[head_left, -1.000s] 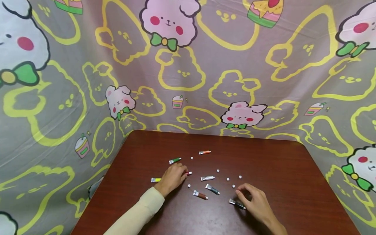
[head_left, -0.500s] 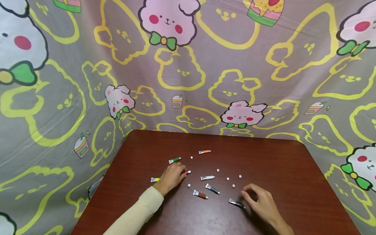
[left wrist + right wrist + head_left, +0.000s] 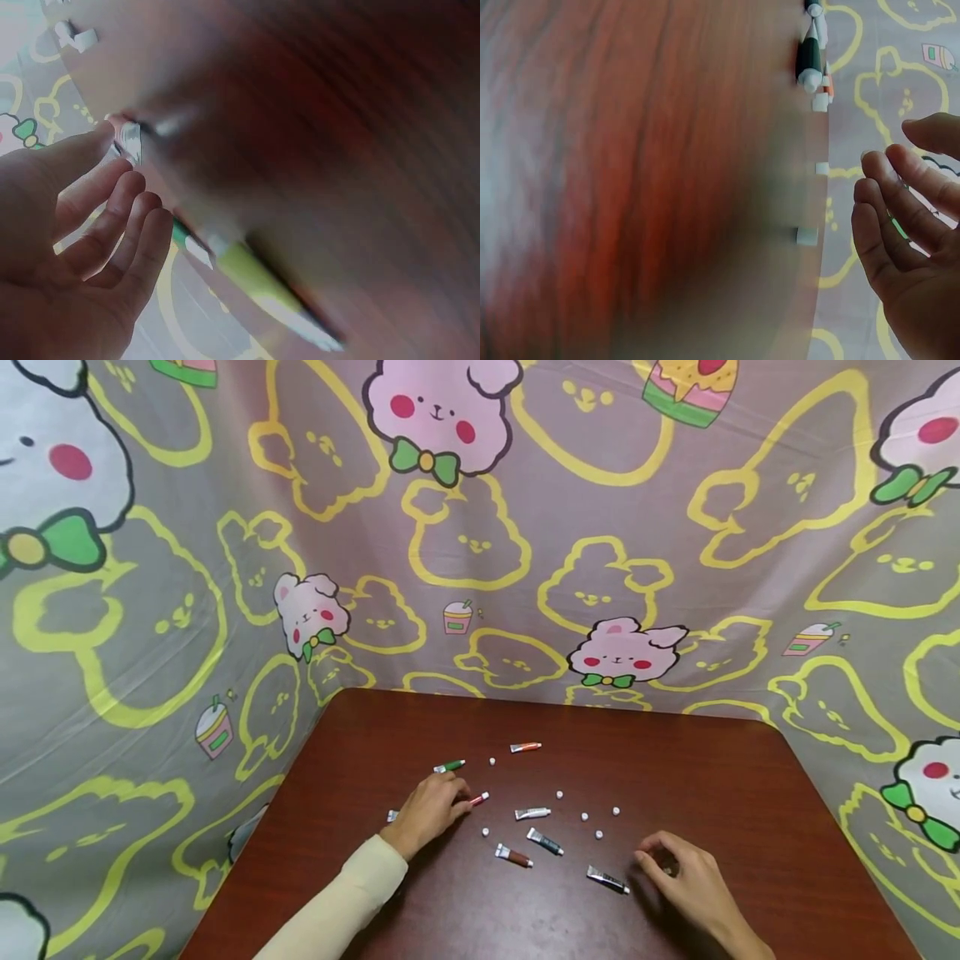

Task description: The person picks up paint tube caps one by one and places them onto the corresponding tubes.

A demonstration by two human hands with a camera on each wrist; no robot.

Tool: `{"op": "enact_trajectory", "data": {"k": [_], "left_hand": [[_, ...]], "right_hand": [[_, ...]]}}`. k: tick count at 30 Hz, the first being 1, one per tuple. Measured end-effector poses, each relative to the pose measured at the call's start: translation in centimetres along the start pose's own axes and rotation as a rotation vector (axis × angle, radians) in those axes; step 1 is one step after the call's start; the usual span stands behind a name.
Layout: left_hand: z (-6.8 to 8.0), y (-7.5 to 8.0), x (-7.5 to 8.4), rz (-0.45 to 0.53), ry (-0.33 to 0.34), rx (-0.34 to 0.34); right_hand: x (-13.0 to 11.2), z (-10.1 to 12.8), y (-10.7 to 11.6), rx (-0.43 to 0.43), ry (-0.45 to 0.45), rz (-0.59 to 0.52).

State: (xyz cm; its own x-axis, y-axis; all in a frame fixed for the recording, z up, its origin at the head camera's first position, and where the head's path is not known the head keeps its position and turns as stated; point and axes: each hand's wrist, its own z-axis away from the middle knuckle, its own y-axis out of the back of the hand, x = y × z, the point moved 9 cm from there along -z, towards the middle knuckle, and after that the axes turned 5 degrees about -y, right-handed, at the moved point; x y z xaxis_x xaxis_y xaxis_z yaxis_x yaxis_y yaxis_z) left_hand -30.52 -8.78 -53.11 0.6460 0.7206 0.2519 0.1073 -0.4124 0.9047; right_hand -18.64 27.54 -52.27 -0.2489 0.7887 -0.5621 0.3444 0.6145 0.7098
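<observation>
My left hand [image 3: 424, 815] is beside a small red paint tube [image 3: 478, 799], its thumb and fingertips close to the tube's crimped end. In the left wrist view its fingers are loosely bent, and I see no firm grip; whether the thumb touches the tube I cannot tell. A yellow tube [image 3: 266, 289] lies below this hand, mostly hidden in the head view. A green tube [image 3: 450, 766] is just beyond it. My right hand [image 3: 686, 878] hovers right of a black tube [image 3: 607, 880], fingers loosely curved around nothing, thumb apart.
White [image 3: 532, 813], dark blue-green [image 3: 545, 842], brown [image 3: 514, 856] and orange [image 3: 526, 747] tubes lie scattered on the brown table [image 3: 675, 760]. Several small white caps [image 3: 585, 817] lie loose among them. A patterned cloth [image 3: 495, 610] hangs behind and beside the table.
My left hand has drawn back leftward, baring more of the red tube and covering the yellow one. My right hand has moved right, away from the black tube.
</observation>
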Motion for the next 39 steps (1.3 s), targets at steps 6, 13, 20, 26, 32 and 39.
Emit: {"op": "enact_trajectory", "data": {"k": [6, 13, 20, 26, 32, 39], "left_hand": [[1.3, 1.1, -0.8, -0.031, -0.006, 0.001], [3.1, 1.8, -1.6, -0.069, -0.009, 0.01], [4.5, 2.1, -2.8, -0.071, 0.046, -0.046], [5.2, 2.5, -3.3, -0.078, 0.058, -0.066], [5.9, 3.0, -3.5, -0.072, 0.053, -0.07], [6.6, 3.5, -3.9, -0.074, 0.055, -0.06]], "right_hand": [[0.8, -0.1, 0.0, -0.036, -0.036, 0.021], [1.4, -0.1, 0.3, -0.042, -0.03, 0.052], [1.7, -0.1, 0.3, -0.041, 0.001, 0.062], [1.9, -0.2, 0.5, -0.048, 0.052, 0.057], [2.1, -0.1, 0.3, -0.079, 0.064, 0.089], [2.6, 0.4, 0.0, -0.122, 0.039, 0.109]]}}
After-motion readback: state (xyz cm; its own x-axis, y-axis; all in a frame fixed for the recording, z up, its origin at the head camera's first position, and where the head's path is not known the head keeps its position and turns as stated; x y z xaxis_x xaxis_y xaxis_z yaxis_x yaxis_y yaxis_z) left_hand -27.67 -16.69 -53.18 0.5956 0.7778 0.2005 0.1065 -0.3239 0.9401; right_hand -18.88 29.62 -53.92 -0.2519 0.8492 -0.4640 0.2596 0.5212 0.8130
